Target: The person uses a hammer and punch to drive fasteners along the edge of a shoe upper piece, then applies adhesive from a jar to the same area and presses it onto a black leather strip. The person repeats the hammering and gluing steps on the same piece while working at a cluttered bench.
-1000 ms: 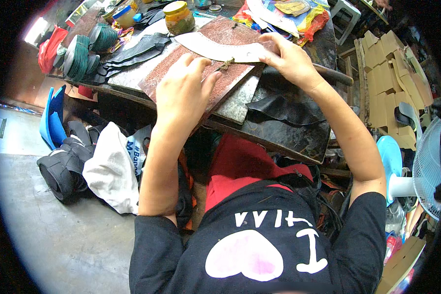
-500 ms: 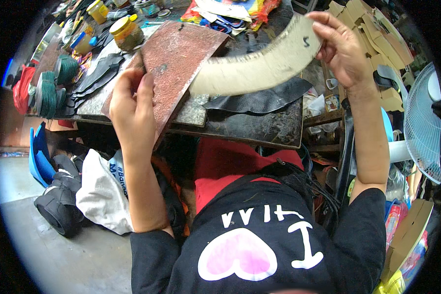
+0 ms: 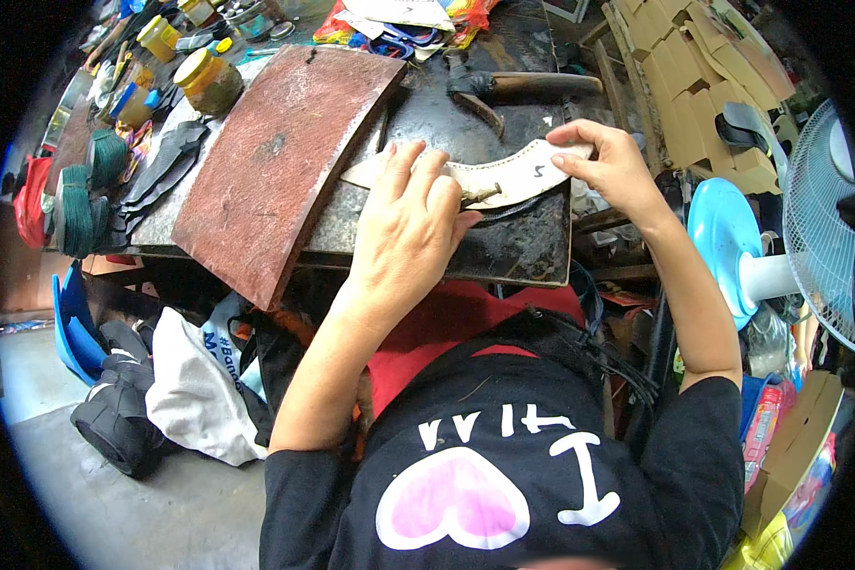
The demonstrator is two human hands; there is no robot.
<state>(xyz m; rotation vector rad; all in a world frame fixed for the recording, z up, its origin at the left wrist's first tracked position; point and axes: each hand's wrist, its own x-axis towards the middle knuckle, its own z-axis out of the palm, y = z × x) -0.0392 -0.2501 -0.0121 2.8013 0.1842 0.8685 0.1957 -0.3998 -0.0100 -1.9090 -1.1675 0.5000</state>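
Observation:
A curved off-white template (image 3: pixel 518 171) with a dark mark near one end lies over a black leather piece (image 3: pixel 527 207) at the table's front right. My right hand (image 3: pixel 613 171) pinches the template's right end between thumb and fingers. Pressed on its left part, my left hand (image 3: pixel 404 223) has its fingers bent but apart. A small brownish thing (image 3: pixel 482 196) shows beside the left thumb; I cannot make out its kind. To the left, a reddish-brown rough sheet (image 3: pixel 285 171) lies tilted across the grey slab, its lower corner jutting past the table edge.
A hammer (image 3: pixel 527 87) with a dark handle lies behind the template. Yellow-lidded jars (image 3: pixel 207 81), green cord spools (image 3: pixel 85 204) and black leather strips (image 3: pixel 166 171) sit at the left. A fan (image 3: pixel 822 218), a blue stool (image 3: pixel 727 233) and cardboard pieces (image 3: pixel 693 85) stand right.
My left hand has let go of the reddish sheet and moved right onto the template. My right hand has lowered the template onto the black leather. The hammer is now uncovered.

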